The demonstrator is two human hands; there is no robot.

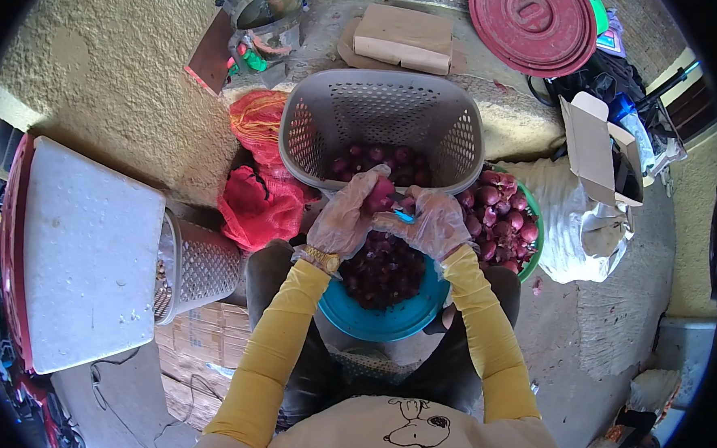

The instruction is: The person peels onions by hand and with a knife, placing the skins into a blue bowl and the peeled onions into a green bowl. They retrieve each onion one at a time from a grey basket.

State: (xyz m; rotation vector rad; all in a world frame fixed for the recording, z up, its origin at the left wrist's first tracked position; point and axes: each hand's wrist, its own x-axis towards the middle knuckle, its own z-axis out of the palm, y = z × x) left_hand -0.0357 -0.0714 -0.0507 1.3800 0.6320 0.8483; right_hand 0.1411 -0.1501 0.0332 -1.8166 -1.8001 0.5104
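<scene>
Nearest, between the knees, a round blue plastic basin (377, 331) with a heap of dark purple skins (382, 278). Above it, both hands in clear plastic gloves: left hand (344, 220) curled, fingers closed round a rounded, glossy purple-red onion (379, 195); right hand (438, 222) bent inward, fingers closed on a small tool with a bright blue part (404, 216), blade not readable. Onion sits at the near rim of a grey perforated plastic basket (386, 81), which holds more purple onions (382, 159). Risk, as I judge it: tool slipping on slick skin and nicking the left fingers, or loose glove film snagging; a weak grip could drop the onion into the skins. Onion's long axis seems to lean slightly, far end rightward; root end cannot be told. Blue part slants, its right end nearer the wearer. Just right of the grey basket, a round green-rimmed container (541, 243) of red onions (501, 215).
</scene>
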